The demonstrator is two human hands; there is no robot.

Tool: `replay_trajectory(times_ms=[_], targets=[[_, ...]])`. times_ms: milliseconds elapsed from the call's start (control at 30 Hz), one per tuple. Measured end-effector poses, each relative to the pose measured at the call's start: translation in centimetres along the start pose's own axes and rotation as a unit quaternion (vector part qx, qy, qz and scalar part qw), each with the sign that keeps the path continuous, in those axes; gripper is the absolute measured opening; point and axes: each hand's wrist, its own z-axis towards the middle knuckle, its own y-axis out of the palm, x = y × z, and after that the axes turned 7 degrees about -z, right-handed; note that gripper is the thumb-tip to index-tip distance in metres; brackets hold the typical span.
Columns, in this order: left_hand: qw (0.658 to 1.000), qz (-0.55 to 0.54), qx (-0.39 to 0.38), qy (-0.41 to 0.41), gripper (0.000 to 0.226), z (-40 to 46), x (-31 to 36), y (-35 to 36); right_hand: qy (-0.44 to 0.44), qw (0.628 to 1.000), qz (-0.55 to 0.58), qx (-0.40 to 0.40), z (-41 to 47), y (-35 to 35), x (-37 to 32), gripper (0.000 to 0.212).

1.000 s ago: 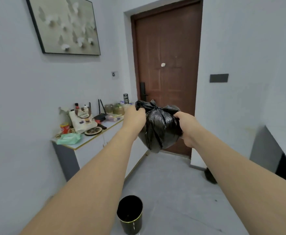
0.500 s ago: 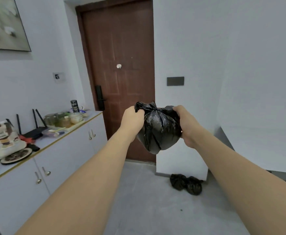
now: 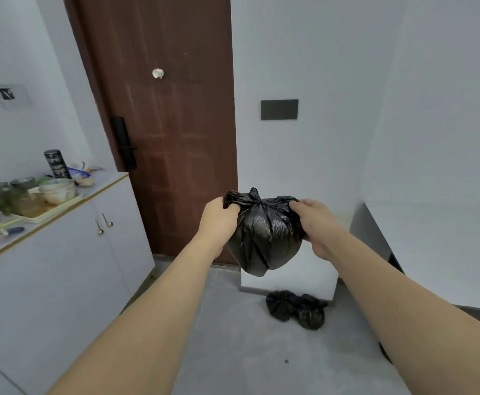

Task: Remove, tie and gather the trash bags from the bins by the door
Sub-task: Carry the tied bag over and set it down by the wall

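My left hand point(image 3: 218, 220) and right hand point(image 3: 312, 223) each pinch the trash bag point(image 3: 264, 238) at mid-frame; a loose knot point(image 3: 254, 199) could spill it.

Brown door point(image 3: 161, 124) straight ahead, shut, black lock handle point(image 3: 123, 146) on its left edge. White cabinet point(image 3: 62, 266) along the left wall, its top crowded: a tray point(image 3: 48, 213) with bowls and jars, a dark canister point(image 3: 57, 164) behind it. Dark wall plate point(image 3: 279, 109) right of the door.
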Motion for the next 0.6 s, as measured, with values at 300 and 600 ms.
replay_trajectory(times_ms=[300, 600], targets=[[0.998, 0.004, -0.035, -0.054, 0.02, 17.3, -6.2, 7.0, 0.038, 0.997, -0.062, -0.004, 17.6, -0.6, 2.5, 0.012], [0.991, 0.08, -0.031, -0.107, 0.02, 29.0, -17.7, 11.6, 0.093, 0.982, -0.146, -0.073, 33.1, 1.2, 11.9, 0.014]])
